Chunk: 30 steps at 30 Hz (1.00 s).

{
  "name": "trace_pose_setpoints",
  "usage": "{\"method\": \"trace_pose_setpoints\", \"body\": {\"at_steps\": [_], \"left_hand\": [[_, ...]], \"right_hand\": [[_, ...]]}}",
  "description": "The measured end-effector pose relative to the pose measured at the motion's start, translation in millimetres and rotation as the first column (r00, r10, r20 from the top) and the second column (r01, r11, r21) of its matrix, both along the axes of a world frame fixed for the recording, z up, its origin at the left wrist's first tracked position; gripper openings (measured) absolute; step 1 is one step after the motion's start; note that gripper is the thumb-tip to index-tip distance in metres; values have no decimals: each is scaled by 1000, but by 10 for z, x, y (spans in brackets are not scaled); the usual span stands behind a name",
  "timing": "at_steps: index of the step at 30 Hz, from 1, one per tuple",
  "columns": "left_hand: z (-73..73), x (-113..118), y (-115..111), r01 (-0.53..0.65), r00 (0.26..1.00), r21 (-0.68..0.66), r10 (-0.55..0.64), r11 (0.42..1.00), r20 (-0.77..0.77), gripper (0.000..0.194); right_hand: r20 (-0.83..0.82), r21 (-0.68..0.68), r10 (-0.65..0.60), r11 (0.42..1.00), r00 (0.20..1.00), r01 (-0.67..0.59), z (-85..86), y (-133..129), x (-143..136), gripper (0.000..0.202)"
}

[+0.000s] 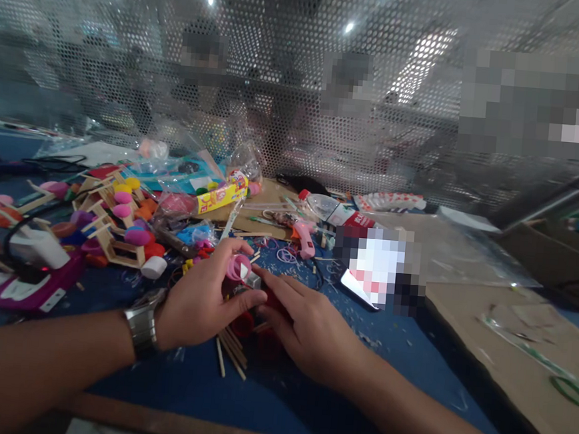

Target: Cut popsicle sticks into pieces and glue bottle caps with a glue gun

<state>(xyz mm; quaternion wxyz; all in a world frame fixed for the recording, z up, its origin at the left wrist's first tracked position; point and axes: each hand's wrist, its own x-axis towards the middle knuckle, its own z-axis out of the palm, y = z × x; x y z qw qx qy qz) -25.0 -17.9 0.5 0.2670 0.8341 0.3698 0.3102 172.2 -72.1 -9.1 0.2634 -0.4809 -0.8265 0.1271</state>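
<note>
My left hand [197, 300], with a metal watch on the wrist, curls its fingers and thumb around a pink bottle cap [238, 268]. Just beside that cap is a small silvery block [254, 280], possibly a little motor. My right hand [311, 322] comes in from the right, its fingers bent together against the same small cluster; what they grip is mostly hidden by the hand. Below the fingers, red round caps [243, 324] show in part. Several thin wooden sticks [231, 349] lie on the blue table under both hands.
Small wooden frames with coloured caps [118, 230] crowd the left, near a purple box [38, 284]. Farther back lie a pink glue gun [306, 240], a plastic bottle [337, 214] and a yellow wrapper [224, 195]. A lit phone [364, 290] and cardboard [490, 340] are right.
</note>
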Motion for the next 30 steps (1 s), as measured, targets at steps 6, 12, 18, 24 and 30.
{"method": "trace_pose_setpoints", "body": {"at_steps": [6,12,18,24,30], "left_hand": [[-35,2,-46,-2,1000,-7,2,1000,-10,55],[-65,-1,-19,35,999,26,-34,999,-23,36],[-22,-1,-7,46,999,12,-46,999,15,28],[14,8,-6,48,999,-12,-48,999,8,28],[19,-17,1,63,998,-13,-63,998,15,29]], "right_hand": [[-1,20,-8,1000,1000,8,2,9,9,44],[6,-36,15,999,1000,-15,21,-10,-14,45],[17,-15,25,1000,1000,-24,22,-16,-5,44],[30,-33,13,999,999,-12,27,-5,-11,43],[44,-40,5,999,999,-4,38,-8,-13,44]]}}
